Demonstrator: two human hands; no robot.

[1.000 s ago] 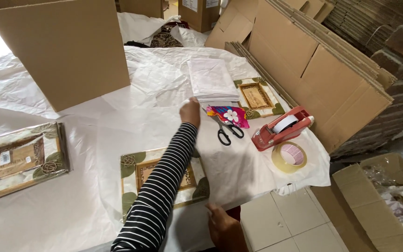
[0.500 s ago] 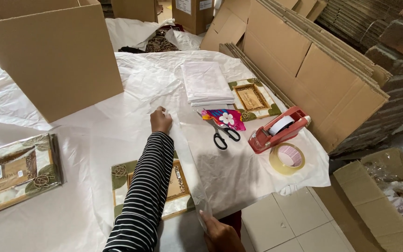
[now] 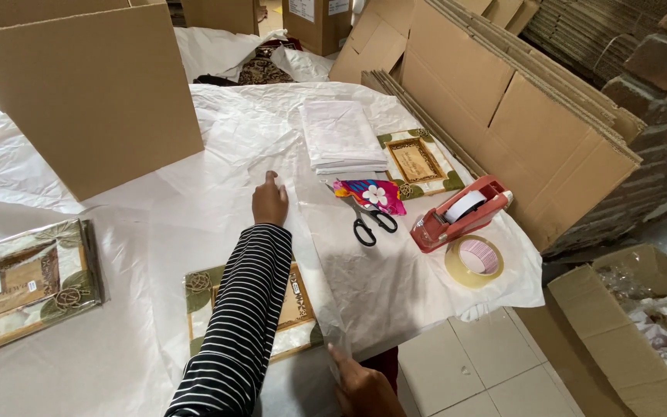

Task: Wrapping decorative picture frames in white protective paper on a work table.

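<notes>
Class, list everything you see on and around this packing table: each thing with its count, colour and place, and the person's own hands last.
white wrapping paper: many sheets, white, covering table
folded paper stack: one, white, far centre
decorated frame: one, green-brown, beside stack
frame under paper: one, green-brown, near edge
wrapped frame: one, brown, left
scissors: one, black-handled, centre
tape dispenser: one, red, right
tape roll: one, clear-yellowish, right edge
cardboard sheets: several, brown, right
upright cardboard: one, brown, far left
left hand: flat on paper
right hand: holding paper's near edge
</notes>
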